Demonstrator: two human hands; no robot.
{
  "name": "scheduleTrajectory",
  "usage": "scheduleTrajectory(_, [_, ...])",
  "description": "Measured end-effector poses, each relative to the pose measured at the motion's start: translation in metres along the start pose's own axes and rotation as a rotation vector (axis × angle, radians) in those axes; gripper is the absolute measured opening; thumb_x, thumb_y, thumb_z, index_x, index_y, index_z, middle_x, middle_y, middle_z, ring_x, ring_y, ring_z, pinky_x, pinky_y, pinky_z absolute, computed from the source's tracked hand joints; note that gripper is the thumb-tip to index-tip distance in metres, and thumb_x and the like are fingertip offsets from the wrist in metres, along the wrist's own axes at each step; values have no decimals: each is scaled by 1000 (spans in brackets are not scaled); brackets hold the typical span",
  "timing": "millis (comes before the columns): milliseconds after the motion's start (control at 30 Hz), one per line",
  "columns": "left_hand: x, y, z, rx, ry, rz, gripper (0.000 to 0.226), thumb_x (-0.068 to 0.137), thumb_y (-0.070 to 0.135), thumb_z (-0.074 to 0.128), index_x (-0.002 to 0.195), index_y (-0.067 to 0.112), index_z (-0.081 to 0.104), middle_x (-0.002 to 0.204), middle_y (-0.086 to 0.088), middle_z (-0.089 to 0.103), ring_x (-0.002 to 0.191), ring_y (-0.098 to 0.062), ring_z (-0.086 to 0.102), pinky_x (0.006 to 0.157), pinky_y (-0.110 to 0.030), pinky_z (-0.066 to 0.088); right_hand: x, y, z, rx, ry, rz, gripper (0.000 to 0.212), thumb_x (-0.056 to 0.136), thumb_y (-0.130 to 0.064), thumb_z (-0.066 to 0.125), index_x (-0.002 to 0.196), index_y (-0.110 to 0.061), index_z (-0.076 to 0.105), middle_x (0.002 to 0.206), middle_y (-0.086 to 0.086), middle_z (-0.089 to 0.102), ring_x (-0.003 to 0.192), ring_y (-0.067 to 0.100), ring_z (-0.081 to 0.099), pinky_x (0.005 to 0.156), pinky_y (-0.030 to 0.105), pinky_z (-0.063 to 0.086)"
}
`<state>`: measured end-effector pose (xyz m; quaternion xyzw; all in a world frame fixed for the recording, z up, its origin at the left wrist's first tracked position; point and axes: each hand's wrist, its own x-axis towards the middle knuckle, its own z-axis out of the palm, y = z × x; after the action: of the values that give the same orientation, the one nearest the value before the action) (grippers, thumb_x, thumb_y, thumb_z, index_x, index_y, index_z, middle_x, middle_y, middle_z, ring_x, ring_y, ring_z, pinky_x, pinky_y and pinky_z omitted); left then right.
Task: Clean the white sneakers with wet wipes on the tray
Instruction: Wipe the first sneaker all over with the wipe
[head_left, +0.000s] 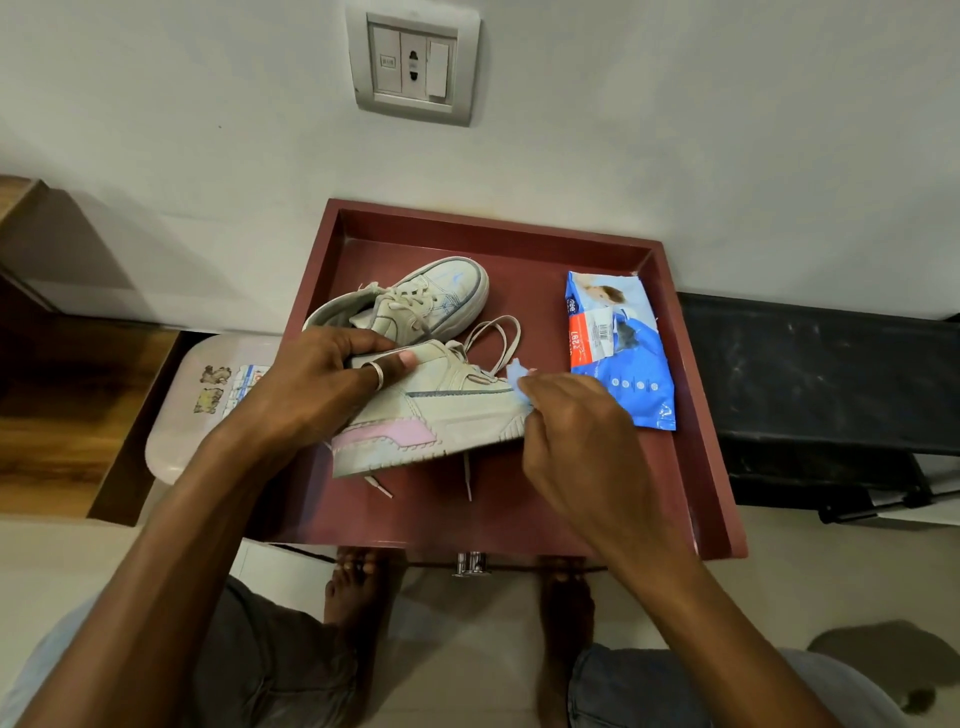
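**Q:** Left hand (332, 387): finger state?
**A:** Closed in a grip. The fingers curl round the heel collar of the near sneaker (441, 415), and the thumb lies across its top edge. The sneaker is held tilted over the tray (519, 244), with its side panel and pink-tinted midsole facing the camera.

**Q:** Right hand (576, 441)?
**A:** The fingers are curled and pinch a pale blue wet wipe (516, 375) at the toe end of the same sneaker. Only a small corner of the wipe shows above the knuckles.

**Q:** What cannot be read?
**A:** The right fingertips lie behind the back of the hand, so their exact contact with the toe is not visible. The left hand covers the near sneaker's heel and part of the second sneaker (421, 301), which lies on the tray floor behind. Whether the near sneaker's sole touches the tray cannot be told.

**Q:** Wipes supply?
**A:** The blue pack (618, 353) lies flat in the tray's right half, just beside the right hand and apart from both sneakers.
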<state>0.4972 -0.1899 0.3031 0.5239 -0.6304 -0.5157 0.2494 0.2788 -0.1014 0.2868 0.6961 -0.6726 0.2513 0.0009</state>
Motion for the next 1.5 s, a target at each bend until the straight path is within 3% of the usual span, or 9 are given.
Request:
scheduleTrajectory(200, [0, -3, -2, 32, 7, 11, 16, 94, 32, 67, 98, 23, 80, 93, 7, 78, 94, -8, 70, 72, -22, 57, -8, -41, 10, 90, -109, -293, 38, 90, -6, 44, 120, -2, 68, 123, 12, 67, 114, 27, 60, 100, 37, 48])
scheduleTrajectory(433, [3, -5, -5, 231, 10, 28, 26, 94, 46, 62, 97, 25, 77, 93, 4, 75, 86, -14, 70, 80, -39, 59, 6, 5, -2, -3, -74, 49, 31, 82, -7, 53, 107, -10, 73, 102, 5, 74, 92, 25, 66, 75, 41, 58])
scheduleTrajectory(600, [1, -5, -4, 338, -27, 60, 42, 86, 69, 59, 93, 31, 76, 97, 6, 73, 94, -17, 67, 83, -47, 57, -1, -24, 11, -4, -70, -66, 38, 84, -6, 48, 115, -4, 69, 107, 10, 71, 99, 28, 64, 88, 37, 52])
scheduleTrajectory(800, [2, -4, -2, 253, -19, -1, 25, 92, 46, 64, 92, 26, 80, 87, 4, 77, 79, -17, 72, 80, -44, 60, -14, -42, 16, 83, -118, -272, 38, 86, -5, 50, 119, -4, 69, 124, 10, 67, 116, 26, 59, 98, 37, 49])
scheduleTrajectory(967, [2, -5, -2, 156, -35, -16, 27, 89, 51, 66, 90, 28, 81, 92, -15, 75, 72, -25, 65, 73, -43, 56, -2, -3, -2, 46, -88, -102, 40, 81, -5, 50, 113, -9, 72, 110, 3, 73, 99, 24, 63, 89, 34, 53])
scheduleTrajectory(1100, [2, -3, -2, 120, -46, -32, 24, 90, 48, 67, 91, 29, 81, 88, -6, 77, 79, -31, 71, 77, -45, 58, 3, 18, -16, 80, -3, 43, 33, 88, -6, 53, 114, -8, 73, 115, 6, 72, 105, 22, 66, 91, 37, 55])
scheduleTrajectory(1267, [2, -3, -3, 122, -54, -11, 22, 90, 43, 68, 93, 26, 81, 101, -2, 76, 93, -22, 70, 91, -52, 57, 5, 33, -23, 140, 60, 83, 27, 89, -1, 66, 115, -9, 72, 113, 5, 72, 108, 14, 64, 92, 29, 55])
scheduleTrajectory(1400, [1, -1, -3, 165, -45, 52, 19, 91, 38, 68, 98, 27, 81, 107, 25, 66, 87, 26, 54, 89, -18, 49, 9, 43, -29, 163, 53, 111, 20, 91, -4, 65, 108, -9, 74, 108, 4, 74, 101, 4, 61, 87, 20, 52])
scheduleTrajectory(1500, [4, -5, -4, 204, -8, 125, 19, 91, 36, 67, 102, 28, 80, 102, 45, 55, 110, 31, 41, 99, -17, 39, 10, 48, -32, 184, 54, 159, 20, 94, -10, 62, 110, -9, 75, 110, 5, 74, 103, 8, 64, 85, 24, 55])
